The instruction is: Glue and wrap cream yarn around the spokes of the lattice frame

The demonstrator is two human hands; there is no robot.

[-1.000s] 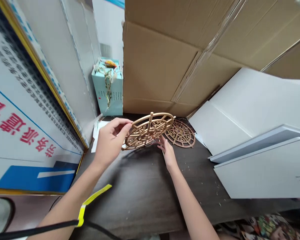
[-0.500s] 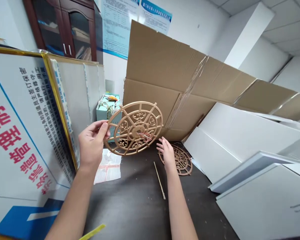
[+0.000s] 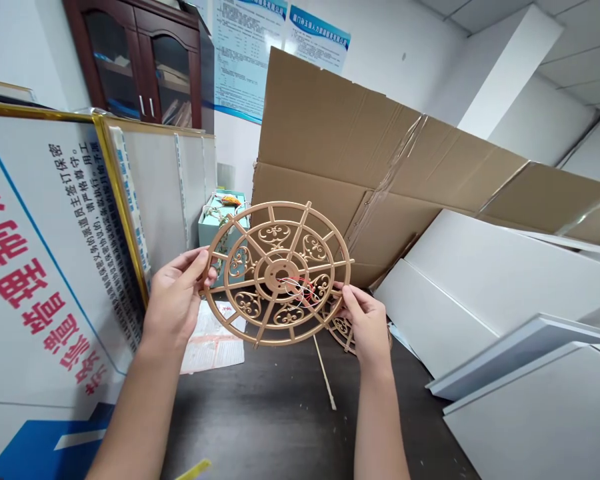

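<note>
I hold a round golden openwork wheel [image 3: 277,273] upright in front of me, above the dark table [image 3: 280,427]. My left hand [image 3: 175,303] pinches its left rim. At the lower right rim my right hand [image 3: 367,327] has its fingers closed on the edge. Red thread [image 3: 300,288] shows near the wheel's hub. A second, darker openwork disc [image 3: 341,328] lies flat on the table behind my right hand, mostly hidden. A thin wooden stick [image 3: 325,373] lies on the table below the wheel.
A framed sign with red characters [image 3: 45,280] leans at the left. A large flattened cardboard box [image 3: 380,167] stands behind. White panels [image 3: 520,347] are stacked at the right. A teal gift bag [image 3: 217,220] and a printed paper sheet [image 3: 215,343] sit at the back left.
The wheel was lifted off the table by my left hand and turned upright. My right hand rose from the table and took hold of its right rim. The view tilted upward.
</note>
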